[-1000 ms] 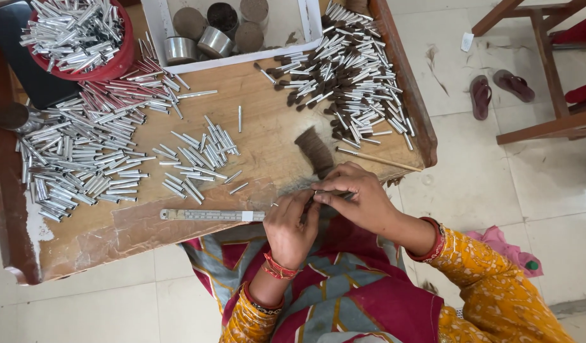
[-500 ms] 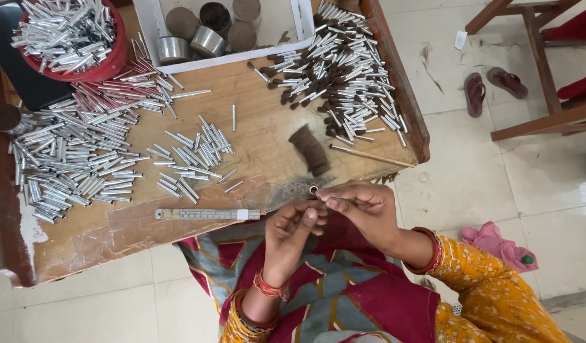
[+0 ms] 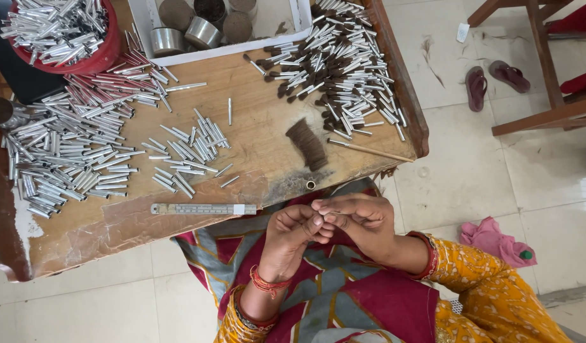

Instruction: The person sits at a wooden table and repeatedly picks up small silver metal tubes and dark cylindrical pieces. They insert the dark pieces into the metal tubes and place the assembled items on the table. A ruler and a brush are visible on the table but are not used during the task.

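1. Left hand (image 3: 293, 232): raised over the lap just near of the table's near edge, fingers curled inward, fingertips meeting those of the other hand. Red bangles circle the wrist.
2. Right hand (image 3: 363, 219): just right of the left hand and touching it at the fingertips; fingers bent and drawn narrow around a small item pinched between the two hands. What that item is cannot be told; it is too small and mostly covered.
3. Wooden table (image 3: 255, 136): occupies the far left of the scene, its near edge worn and stained.
4. Dark fibre bundle (image 3: 307, 143): lies on the table, just far of the hands; a small metal ring (image 3: 310, 185) sits at the table edge between bundle and hands.
5. Thin wooden stick (image 3: 369, 150): lies just right of the bundle.
6. Metal ruler (image 3: 202, 208): lies along the near edge, left of the hands.
7. Loose metal tubes (image 3: 188, 149): scattered mid-table; a larger heap (image 3: 64, 152) lies further left.
8. Red bowl (image 3: 99, 58): far left corner, filled with tubes.
9. White tray (image 3: 220, 51): far edge, holding round tins.
10. Tubes with dark tufts (image 3: 337, 67): heaped at the far right of the table.
11. Sandals (image 3: 493, 79): on the tiled floor, right of the table.
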